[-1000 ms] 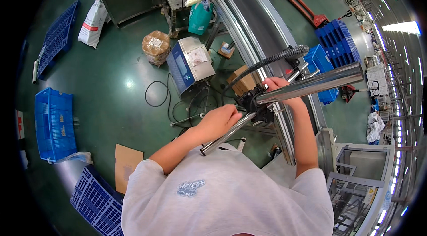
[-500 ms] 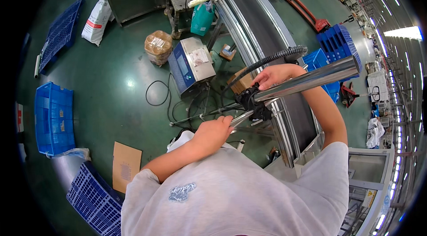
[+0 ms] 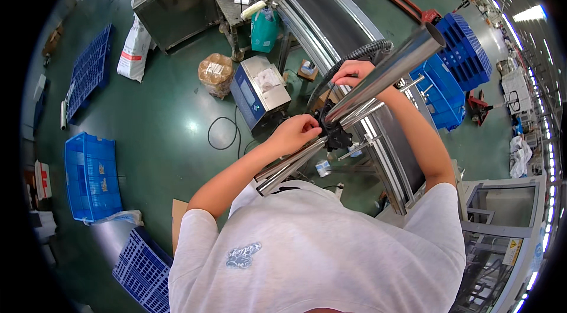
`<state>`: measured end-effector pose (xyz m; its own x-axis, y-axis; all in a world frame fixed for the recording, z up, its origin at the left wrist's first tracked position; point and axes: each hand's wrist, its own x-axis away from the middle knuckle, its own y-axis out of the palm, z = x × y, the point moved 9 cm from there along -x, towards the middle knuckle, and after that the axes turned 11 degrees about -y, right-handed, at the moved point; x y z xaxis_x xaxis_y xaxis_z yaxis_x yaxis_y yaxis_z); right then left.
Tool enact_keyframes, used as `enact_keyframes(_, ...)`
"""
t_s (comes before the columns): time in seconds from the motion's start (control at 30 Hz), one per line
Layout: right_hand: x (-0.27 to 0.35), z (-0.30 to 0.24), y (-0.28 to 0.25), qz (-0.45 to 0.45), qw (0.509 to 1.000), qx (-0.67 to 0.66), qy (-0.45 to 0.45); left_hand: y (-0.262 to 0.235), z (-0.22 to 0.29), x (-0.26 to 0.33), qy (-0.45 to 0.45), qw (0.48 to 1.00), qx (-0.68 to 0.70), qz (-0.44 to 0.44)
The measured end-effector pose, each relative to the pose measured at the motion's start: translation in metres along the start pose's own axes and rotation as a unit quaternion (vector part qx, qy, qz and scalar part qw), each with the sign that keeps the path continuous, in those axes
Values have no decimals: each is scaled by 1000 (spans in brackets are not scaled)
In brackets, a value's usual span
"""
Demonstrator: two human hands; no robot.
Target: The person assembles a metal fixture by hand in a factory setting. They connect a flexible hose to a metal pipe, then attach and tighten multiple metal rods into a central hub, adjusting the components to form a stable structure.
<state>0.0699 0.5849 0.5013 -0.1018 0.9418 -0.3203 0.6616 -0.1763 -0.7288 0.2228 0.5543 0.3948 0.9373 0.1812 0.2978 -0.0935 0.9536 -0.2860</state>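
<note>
A thick shiny metal tube [image 3: 387, 71] slants up to the right from a black clamp [image 3: 336, 136]. Thinner metal rods [image 3: 289, 169] run from this clamp toward my body. My left hand [image 3: 295, 134] is beside the clamp, its fingers curled and pinched near the black part; what lies between them is hidden. My right hand [image 3: 352, 71] is behind the tube, thumb and fingers closed on a thin black cable that leads down toward the clamp. Near my right hand arches a black corrugated hose [image 3: 372, 47].
A conveyor [image 3: 322, 9] runs from the far side to near right. On the left, a boxy machine with a screen [image 3: 260, 91] stands by a round wrapped bundle [image 3: 215, 75] and loose cables. Blue crates [image 3: 91, 177] and pallets [image 3: 142, 269] lie farther left. A metal frame [image 3: 502, 230] stands near right.
My left hand has moved from the metal rod up to the clamp. My right hand has lifted away from the clamp, pinching the thin cable. The thick tube points more steeply upward.
</note>
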Motion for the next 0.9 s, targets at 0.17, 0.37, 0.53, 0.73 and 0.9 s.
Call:
enact_keyframes(0.17, 32, 5, -8, 181, 983, 3, 23, 3, -1, -8, 33, 999, 3, 23)
enact_keyframes(0.37, 44, 11, -3, 235, 970, 63, -12, 6, 6, -13, -21, 999, -9, 45)
enact_keyframes(0.53, 37, -23, -11, 284, 933, 208, -77, 8, -7, -27, 10, 992, 129, -9)
enact_keyframes(0.73, 52, -25, 0, 189, 947, 242, 100, -15, -2, -29, -18, 976, 210, 57)
enact_keyframes(0.9, 75, 35, 64, -5, 965, -86, 246, -35, -10, -52, -23, 965, 244, 88)
